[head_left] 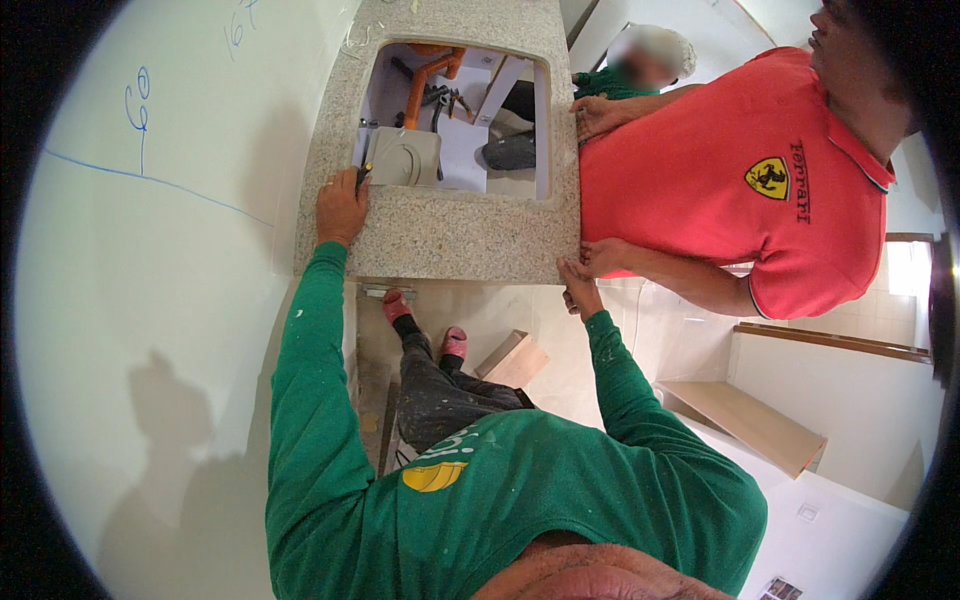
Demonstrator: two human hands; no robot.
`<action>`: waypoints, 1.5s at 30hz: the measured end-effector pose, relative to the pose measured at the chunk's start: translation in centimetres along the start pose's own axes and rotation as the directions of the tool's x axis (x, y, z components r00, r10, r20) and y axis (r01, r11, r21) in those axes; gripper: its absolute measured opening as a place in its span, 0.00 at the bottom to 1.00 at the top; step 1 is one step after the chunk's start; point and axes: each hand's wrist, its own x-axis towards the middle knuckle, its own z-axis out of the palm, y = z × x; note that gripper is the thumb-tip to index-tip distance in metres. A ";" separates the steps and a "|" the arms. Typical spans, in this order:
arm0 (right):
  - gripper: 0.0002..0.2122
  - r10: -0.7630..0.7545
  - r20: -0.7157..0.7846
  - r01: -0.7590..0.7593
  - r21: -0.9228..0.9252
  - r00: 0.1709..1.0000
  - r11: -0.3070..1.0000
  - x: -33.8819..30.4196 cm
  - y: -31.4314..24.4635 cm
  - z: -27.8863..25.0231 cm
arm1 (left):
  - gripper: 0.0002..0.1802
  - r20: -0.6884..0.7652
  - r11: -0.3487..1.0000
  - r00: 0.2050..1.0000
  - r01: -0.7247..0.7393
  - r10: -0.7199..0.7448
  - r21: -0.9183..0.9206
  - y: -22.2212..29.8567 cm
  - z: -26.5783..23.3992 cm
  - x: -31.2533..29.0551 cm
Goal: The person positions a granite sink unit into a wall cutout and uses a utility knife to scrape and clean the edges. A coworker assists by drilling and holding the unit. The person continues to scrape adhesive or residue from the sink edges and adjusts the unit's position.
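A speckled grey stone countertop (455,235) with a large rectangular cutout lies in front of me. My left hand (342,208) rests on its left part, beside the cutout's near left corner. At those fingers is a slim black-and-yellow tool (364,174); its exact kind is too small to tell. My right hand (580,288) is closed on the countertop's near right corner, some fingers curled below the edge. Through the cutout show an orange pipe (425,85), a beige-grey plastic box (405,155) and several dark hand tools (440,98).
A co-worker in a red shirt (690,180) stands at the right edge, both hands at the countertop. Another person in a cap (640,60) is low beyond. A white wall (150,300) with blue marks runs along the left. Boards (745,425) lie at lower right.
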 end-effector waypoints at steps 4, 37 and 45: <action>0.32 0.007 0.011 -0.007 -0.003 1.000 1.000 0.2 0.1 -0.5 | 0.18 0.013 1.000 1.000 0.016 -0.017 0.023 0.2 0.2 0.1; 0.32 0.003 -0.052 -0.004 -0.015 0.999 1.000 3.3 3.5 -3.3 | 0.17 0.027 0.986 0.996 0.089 -0.086 -0.140 2.7 -3.0 2.4; 0.27 -0.434 0.233 0.418 -0.815 0.870 0.402 -8.4 -8.2 3.5 | 0.18 0.014 0.990 0.993 0.122 -0.121 -0.074 1.1 -5.3 -0.6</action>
